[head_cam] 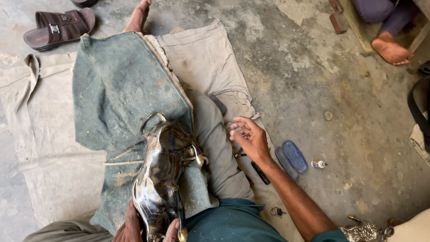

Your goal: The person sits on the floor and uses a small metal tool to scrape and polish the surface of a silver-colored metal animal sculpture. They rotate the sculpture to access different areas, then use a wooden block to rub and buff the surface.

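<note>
Fingers (242, 127) half-curled, holding nothing

A glossy, mirror-smooth metal vessel (163, 179) is seen lying on matt, dusty green cloth (121, 85), beyond rough concrete floor (313, 80).

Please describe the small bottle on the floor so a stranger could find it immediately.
Start from the person's right hand above the grey concrete floor. Right of it lie two blue oval pieces; the small white bottle lies beside them, the only white thing there.
</note>
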